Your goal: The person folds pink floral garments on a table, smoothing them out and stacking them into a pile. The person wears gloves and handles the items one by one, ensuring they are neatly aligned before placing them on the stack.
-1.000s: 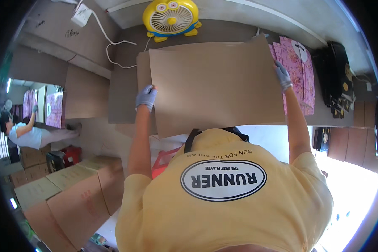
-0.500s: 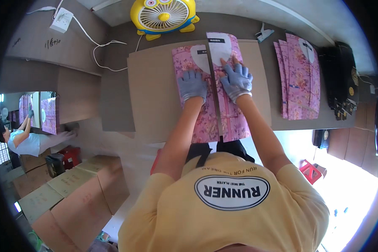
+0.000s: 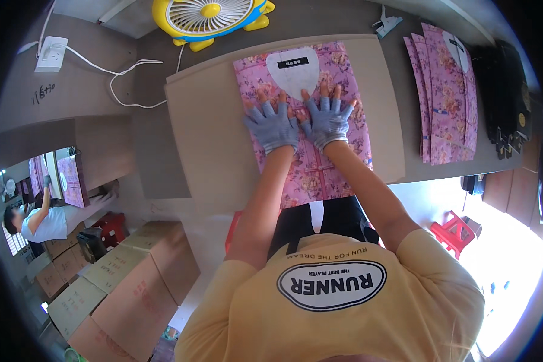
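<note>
A pink floral piece shaped like a folded garment (image 3: 347,72), with a white neckline panel (image 3: 292,77) and a small dark label, lies flat before me. Both my hands wear grey-blue gloves with bare fingertips. My left hand (image 3: 273,128) presses palm down on its left half, fingers spread. Beside it, my right hand (image 3: 327,125) rests flat on the right half, fingers also stretched out. The thumbs point toward each other near the centre line. Beneath the piece is a large brown cardboard sheet (image 3: 208,120).
Similar pink floral pieces (image 3: 452,102) lie stacked at right, beside a dark pile (image 3: 504,108). A yellow fan (image 3: 211,13) stands at the back, near a white power strip (image 3: 52,54) and its cord. Cartons (image 3: 127,283), a co-worker (image 3: 48,223) and a red stool (image 3: 455,235) are farther out.
The two halves of the floral piece, parted by a dark gap before, now meet in one surface. My hands have come closer together and spread their fingers. The view has shifted slightly.
</note>
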Demonstrator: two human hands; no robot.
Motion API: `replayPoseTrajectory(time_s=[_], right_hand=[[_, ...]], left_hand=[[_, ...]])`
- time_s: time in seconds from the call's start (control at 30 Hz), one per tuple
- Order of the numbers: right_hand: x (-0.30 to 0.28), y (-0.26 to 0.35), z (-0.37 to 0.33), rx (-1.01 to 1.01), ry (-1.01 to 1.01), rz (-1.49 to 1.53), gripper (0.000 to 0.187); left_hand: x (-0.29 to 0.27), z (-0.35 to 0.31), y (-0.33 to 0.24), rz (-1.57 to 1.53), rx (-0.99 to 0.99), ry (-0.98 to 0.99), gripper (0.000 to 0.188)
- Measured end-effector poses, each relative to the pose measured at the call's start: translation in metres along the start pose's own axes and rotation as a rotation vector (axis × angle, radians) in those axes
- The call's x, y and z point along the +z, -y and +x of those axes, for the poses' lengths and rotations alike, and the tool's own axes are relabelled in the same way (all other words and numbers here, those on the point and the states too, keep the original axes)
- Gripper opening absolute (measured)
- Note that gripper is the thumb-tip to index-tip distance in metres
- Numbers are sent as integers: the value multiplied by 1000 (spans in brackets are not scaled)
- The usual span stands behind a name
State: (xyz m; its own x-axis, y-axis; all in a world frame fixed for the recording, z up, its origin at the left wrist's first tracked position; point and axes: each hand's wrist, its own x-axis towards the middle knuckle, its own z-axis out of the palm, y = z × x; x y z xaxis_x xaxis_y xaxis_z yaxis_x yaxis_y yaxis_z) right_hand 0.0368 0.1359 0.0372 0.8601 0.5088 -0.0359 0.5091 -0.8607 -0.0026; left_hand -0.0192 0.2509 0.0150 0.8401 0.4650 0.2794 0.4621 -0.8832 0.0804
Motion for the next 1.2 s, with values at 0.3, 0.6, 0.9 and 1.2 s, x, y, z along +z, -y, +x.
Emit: replayPoseTrajectory(time_s=[0.3, 0.6, 0.9, 1.2], right_hand=[[-22, -26, 27, -259, 18, 35, 57], [-20, -104, 185, -262, 148, 335, 38], [11, -111, -36, -439, -109, 41, 65], [-67, -138, -219, -261, 324, 582, 40]], left_hand=[[-17, -41, -16, -17, 208, 260, 63], [-31, -84, -33, -233, 304, 201, 67], [-25, -88, -30, -165, 303, 151, 61], [-23, -88, -35, -239, 245, 90, 58]])
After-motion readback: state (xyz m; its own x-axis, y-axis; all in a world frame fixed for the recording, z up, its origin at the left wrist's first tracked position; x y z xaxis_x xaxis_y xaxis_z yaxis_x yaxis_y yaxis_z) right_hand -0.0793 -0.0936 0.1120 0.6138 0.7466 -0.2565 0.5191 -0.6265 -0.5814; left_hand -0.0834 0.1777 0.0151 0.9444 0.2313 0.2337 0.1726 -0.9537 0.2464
